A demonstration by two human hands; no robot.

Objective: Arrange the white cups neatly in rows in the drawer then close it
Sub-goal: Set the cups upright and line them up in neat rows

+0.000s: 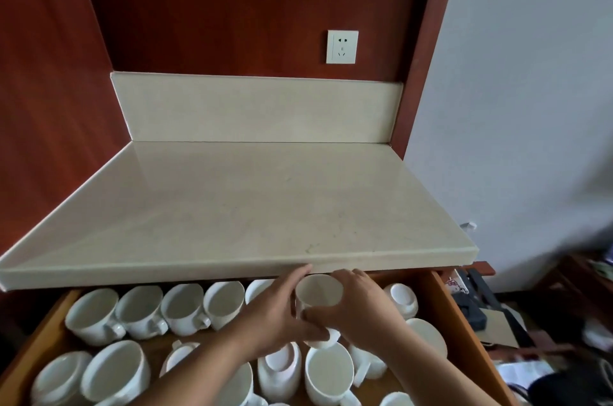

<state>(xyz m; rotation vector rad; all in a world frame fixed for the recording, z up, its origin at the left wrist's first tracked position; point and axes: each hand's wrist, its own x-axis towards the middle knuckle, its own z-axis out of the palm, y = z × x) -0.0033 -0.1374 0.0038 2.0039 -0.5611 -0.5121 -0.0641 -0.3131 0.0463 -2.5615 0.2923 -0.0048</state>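
An open wooden drawer (446,316) under a pale countertop holds several white cups. A back row of upright cups (139,309) runs along the left. Both hands hold one white cup (319,289) at the back of the drawer, right of that row. My left hand (278,312) wraps its left side, fingers reaching toward the counter edge. My right hand (358,303) grips its right side, thumb curled under the front. In the front of the drawer, cups lie loosely, some tipped, such as the cup (328,372) and an overturned cup (403,296) at the right.
The cream countertop (232,206) overhangs the back of the drawer, its front edge just above the held cup. A wall socket (342,46) sits on the red-brown panel. Clutter (481,312) lies on the floor to the right of the drawer.
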